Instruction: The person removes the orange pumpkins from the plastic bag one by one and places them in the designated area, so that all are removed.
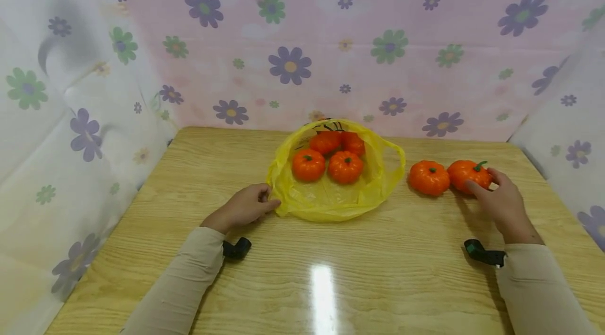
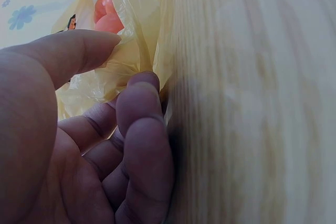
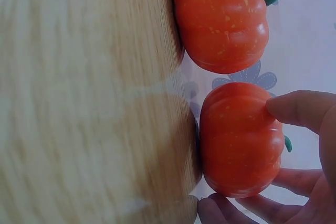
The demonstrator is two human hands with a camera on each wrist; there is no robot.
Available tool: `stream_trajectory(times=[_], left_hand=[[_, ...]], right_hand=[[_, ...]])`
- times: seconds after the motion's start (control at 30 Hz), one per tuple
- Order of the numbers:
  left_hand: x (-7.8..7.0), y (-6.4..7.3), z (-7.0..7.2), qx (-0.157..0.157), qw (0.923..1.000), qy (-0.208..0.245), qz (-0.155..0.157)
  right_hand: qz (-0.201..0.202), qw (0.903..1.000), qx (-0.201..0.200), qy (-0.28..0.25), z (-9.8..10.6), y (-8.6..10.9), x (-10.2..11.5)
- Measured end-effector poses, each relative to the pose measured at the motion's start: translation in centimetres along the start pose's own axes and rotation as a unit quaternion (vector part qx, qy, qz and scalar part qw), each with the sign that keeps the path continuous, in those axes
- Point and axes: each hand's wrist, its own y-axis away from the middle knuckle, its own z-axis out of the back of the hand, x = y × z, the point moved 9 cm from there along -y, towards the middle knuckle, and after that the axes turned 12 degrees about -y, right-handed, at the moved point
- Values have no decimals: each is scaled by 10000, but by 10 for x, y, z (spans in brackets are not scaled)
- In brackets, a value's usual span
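Note:
A yellow plastic bag (image 1: 331, 211) lies on the table with its mouth facing me. Inside it sit several small orange toy pumpkins (image 1: 309, 165) with green stems. At the bag's left edge, my left hand (image 1: 248, 205) holds the plastic (image 2: 139, 40) with thumb and curled fingers. To the right of the bag, two more pumpkins stand side by side. My right hand (image 1: 506, 206) grips the right-hand pumpkin (image 3: 241, 140), thumb on its near side and fingers around the far side. The other pumpkin (image 1: 429, 178) stands just left of it, untouched.
A wooden table (image 1: 378, 272) bears everything, with a bright light reflection near its front. Flower-patterned cloth (image 1: 321, 62) hangs behind and at both sides. The bag's loop handle (image 1: 399, 159) sticks out towards the loose pumpkins. Each wrist wears a black camera mount (image 1: 484, 253).

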Motion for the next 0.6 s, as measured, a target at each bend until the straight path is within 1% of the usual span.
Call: stream_trajectory(times=[0.27,0.6], left_hand=[[2,-1,-1,-30,10000,38,25],[0,0,0,-32,10000,14,-11]], right_hand=[[69,10000,55,45,-4,0,2],[174,9998,63,39,-5,1,4]])
